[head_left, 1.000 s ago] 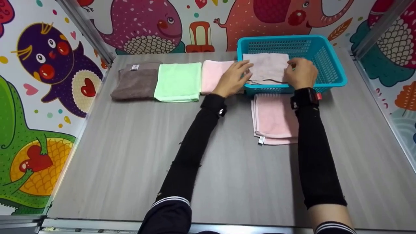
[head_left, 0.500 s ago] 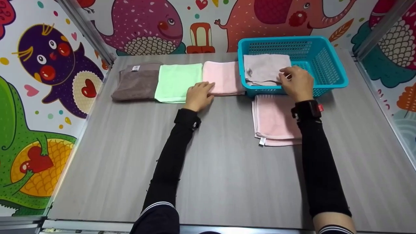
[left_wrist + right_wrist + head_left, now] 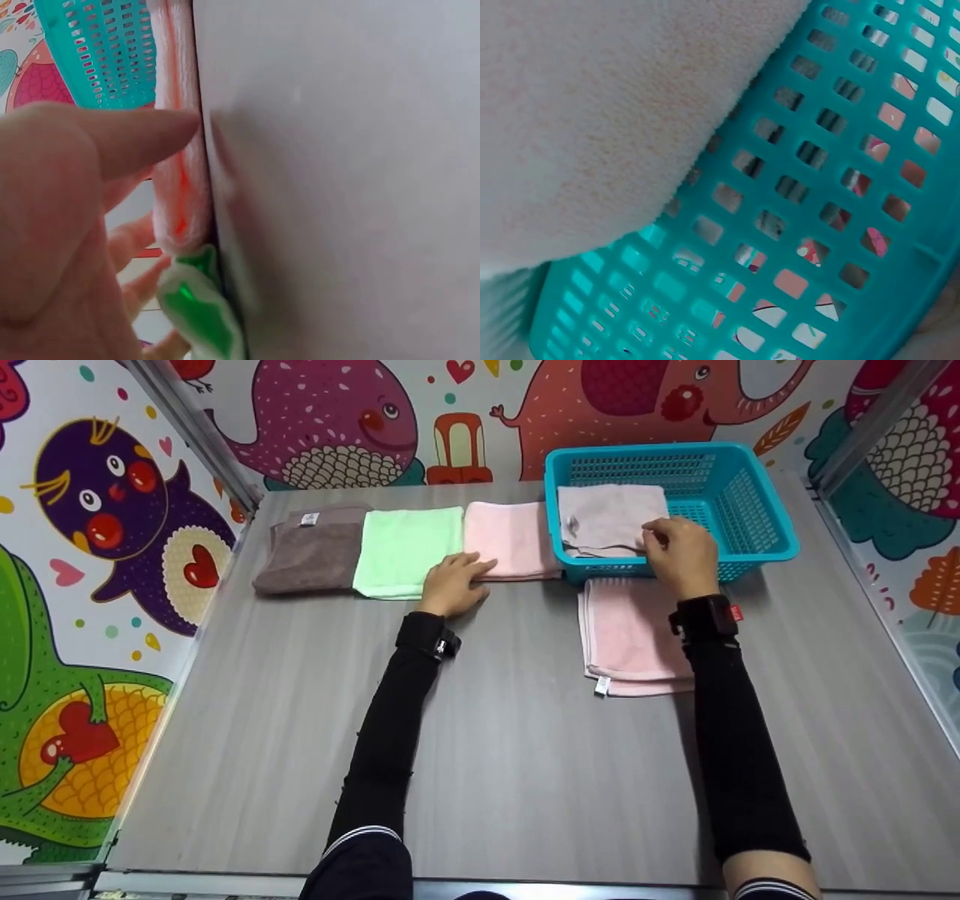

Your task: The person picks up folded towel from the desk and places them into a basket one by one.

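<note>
My left hand rests with loosely spread fingers where the folded green towel meets the folded pink towel. In the left wrist view its thumb lies against the front folded edge of the pink towel. My right hand reaches over the front rim of the teal basket. Its curled fingertips pinch the right edge of a pale greyish-pink folded towel in the basket's left part. The right wrist view shows that towel close up beside the basket wall; the fingertips are hidden there.
A folded brown towel with a white label ends the row on the left. Another pink towel lies in front of the basket, partly under my right forearm. Printed cartoon walls border the grey table.
My left hand has left the basket and moved left onto the green and pink towels. My right hand has shifted slightly left and toward me, still at the pale towel's edge.
</note>
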The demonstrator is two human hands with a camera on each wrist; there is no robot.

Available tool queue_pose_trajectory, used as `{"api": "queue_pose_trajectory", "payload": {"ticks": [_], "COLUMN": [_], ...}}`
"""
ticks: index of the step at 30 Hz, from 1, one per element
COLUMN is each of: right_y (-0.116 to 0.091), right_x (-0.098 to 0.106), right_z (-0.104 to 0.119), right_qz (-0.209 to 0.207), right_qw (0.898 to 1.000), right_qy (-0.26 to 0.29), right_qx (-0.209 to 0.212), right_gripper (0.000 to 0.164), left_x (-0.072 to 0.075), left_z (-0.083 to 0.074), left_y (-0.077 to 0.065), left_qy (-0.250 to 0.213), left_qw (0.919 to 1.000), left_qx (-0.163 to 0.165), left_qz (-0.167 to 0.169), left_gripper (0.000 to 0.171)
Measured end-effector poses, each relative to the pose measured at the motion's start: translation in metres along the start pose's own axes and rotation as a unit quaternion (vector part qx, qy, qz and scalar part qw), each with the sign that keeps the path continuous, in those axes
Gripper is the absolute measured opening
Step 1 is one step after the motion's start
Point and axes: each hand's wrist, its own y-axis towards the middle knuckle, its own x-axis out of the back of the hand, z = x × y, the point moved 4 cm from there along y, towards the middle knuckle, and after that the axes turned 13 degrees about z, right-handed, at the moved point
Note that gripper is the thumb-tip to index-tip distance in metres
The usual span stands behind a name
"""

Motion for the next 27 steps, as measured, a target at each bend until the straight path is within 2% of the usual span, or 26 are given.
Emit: {"api": "queue_pose_trajectory", "payload": {"ticks": [10, 20, 27], "right_y": [-0.0049, -0.0035, -0.0048], "right_x": [0.0016, 0.0006, -0.0009], "right_z": [0.0019, 0.0011, -0.0019], "right_qz": [0.013, 0.006, 0.005], "right_qw": [0.999, 1.0, 1.0], "right_qy": [-0.017, 0.0, 0.004], "right_qx": [0.034, 0.028, 0.029], "right_gripper": [0.03, 0.03, 0.031], "left_x": [0.0014, 0.0027, 0.0026], "left_z": [0.0007, 0.0009, -0.0017], "left_y": [-0.0008, -0.0011, -0.0038], "left_qy": [0.003, -0.002, -0.008], "left_qw": [1.0, 0.9999, 0.9997], "left_qx": [-0.008, -0.011, -0.02], "left_qz": [0.005, 0.005, -0.007], "left_gripper": [0.057, 0.055, 0.046]}}
